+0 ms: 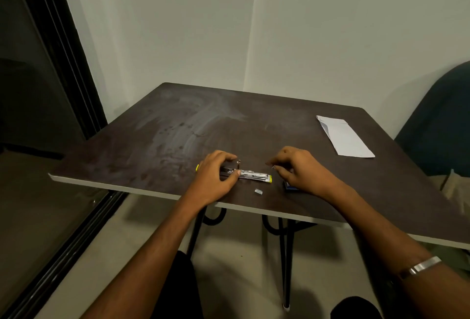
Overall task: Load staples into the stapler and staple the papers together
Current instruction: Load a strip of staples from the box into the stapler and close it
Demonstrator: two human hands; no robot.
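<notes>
A stapler [254,175] with yellow ends lies opened flat near the front edge of the dark table [190,125], its metal staple channel facing up. My left hand [216,178] grips its left part, thumb and fingers on either side. My right hand [297,171] hovers just right of the stapler and pinches a small strip of staples [274,166] between its fingertips. A second short staple strip [258,191] lies loose on the table in front of the stapler. A small blue staple box [290,187] sits under my right palm, partly hidden. Folded white papers [343,136] rest at the table's far right.
The table stands in a corner of pale walls. A dark glass sliding door [38,115] runs along the left. A dark green chair [440,120] sits at the right, beyond the table. Black table legs [286,262] show below the front edge.
</notes>
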